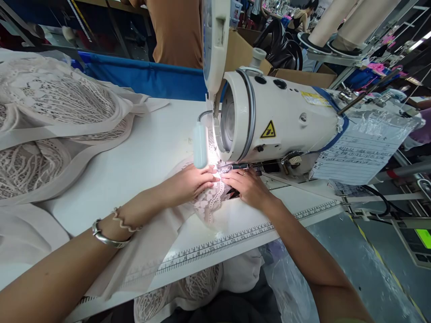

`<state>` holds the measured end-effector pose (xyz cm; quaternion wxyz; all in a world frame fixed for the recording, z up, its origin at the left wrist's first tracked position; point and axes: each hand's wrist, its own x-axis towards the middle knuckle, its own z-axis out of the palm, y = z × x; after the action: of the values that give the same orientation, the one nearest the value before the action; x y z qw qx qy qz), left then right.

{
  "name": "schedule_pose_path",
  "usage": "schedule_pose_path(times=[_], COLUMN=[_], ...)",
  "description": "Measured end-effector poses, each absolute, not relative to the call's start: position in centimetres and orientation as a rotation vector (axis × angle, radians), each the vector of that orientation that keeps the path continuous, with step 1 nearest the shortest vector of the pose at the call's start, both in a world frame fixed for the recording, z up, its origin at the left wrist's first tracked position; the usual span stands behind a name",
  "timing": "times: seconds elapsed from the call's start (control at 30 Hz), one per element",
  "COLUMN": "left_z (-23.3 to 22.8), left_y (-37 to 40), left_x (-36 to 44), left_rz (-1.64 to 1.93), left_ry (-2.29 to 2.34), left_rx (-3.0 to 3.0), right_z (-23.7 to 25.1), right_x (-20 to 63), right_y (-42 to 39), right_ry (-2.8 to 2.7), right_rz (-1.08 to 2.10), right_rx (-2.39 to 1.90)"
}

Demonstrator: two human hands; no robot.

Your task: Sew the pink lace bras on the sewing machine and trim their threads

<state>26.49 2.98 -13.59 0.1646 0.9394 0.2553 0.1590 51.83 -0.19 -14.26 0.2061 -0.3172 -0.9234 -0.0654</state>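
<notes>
Under the lit needle area of a white sewing machine (276, 119) lies a pale pink lace piece (206, 206), part of a sheer fabric garment that trails toward me. My left hand (189, 183) rests on the lace with its fingers stretched toward the needle. From the other side my right hand (247, 186), fingers extended and low, touches the cloth beside the presser foot. The fingertips of both hands come close together. A small lamp (200, 146) hangs just above my left hand. The stitching point itself is washed out by glare.
Several beige lace bras (63, 103) are piled on the left of the white table (158, 134). A printed ruler (215, 249) runs along its front edge. Another lace piece (202, 285) lies over my lap. Behind stand a blue cloth bin (144, 76) and a person in brown (177, 31).
</notes>
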Motion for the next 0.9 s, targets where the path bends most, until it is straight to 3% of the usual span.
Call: schedule_pose_path(times=[0.9], left_z=[-13.1], left_y=[1.5], left_x=[27.3], left_rz=[0.544], left_ry=[0.638], left_rx=[2.994], right_z=[-14.6], right_x=[51.8], right_y=[-0.3], right_ry=[-2.578], right_rz=[-0.124], right_rx=[-0.877])
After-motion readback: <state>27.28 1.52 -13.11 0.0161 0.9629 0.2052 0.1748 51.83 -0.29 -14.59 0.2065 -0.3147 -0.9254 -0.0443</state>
